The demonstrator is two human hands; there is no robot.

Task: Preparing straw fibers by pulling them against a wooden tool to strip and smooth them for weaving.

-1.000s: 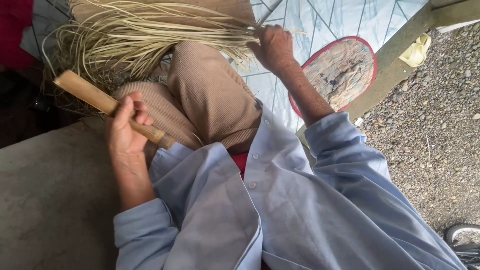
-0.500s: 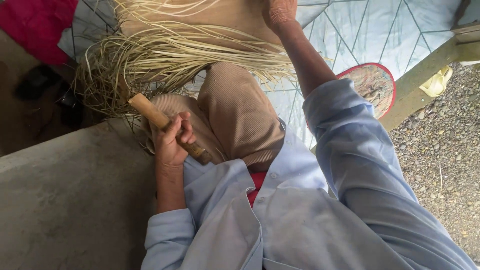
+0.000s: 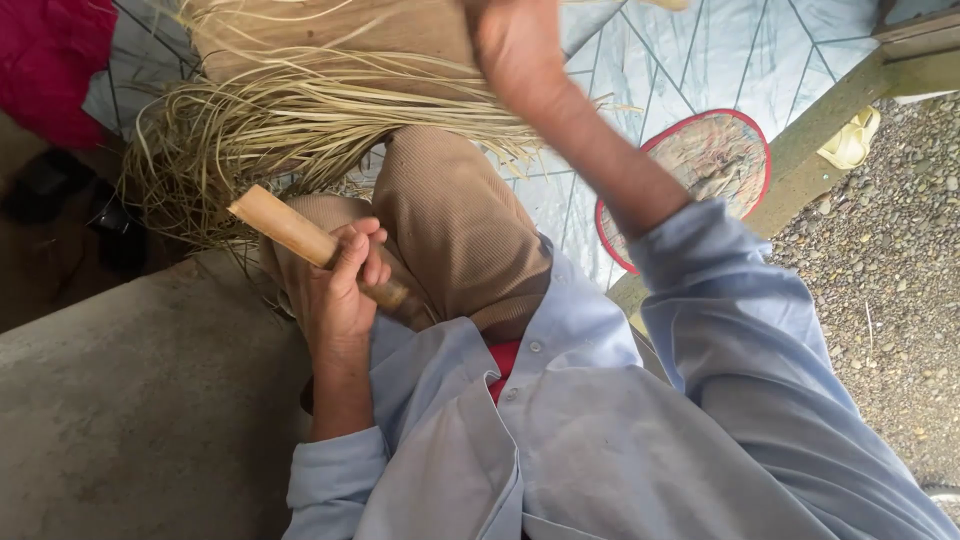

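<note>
My left hand (image 3: 345,290) is closed around a short tan bamboo stick (image 3: 280,224) that rests against my thigh and points up to the left. A big bundle of thin pale straw strips (image 3: 300,125) lies across my lap in brown trousers (image 3: 455,220). My right hand (image 3: 510,45) is raised over the strips near the top edge, blurred and partly cut off. Whether it grips any strips is not clear.
A round woven fan with a red rim (image 3: 705,165) lies on a pale patterned mat (image 3: 690,70). A grey concrete slab (image 3: 130,400) is at left, gravel (image 3: 880,280) at right. A red cloth (image 3: 45,60) and dark shoes (image 3: 50,185) lie at upper left.
My right arm has stretched farther up and forward, the hand now at the top edge. The left hand keeps its hold on the stick. The view has shifted.
</note>
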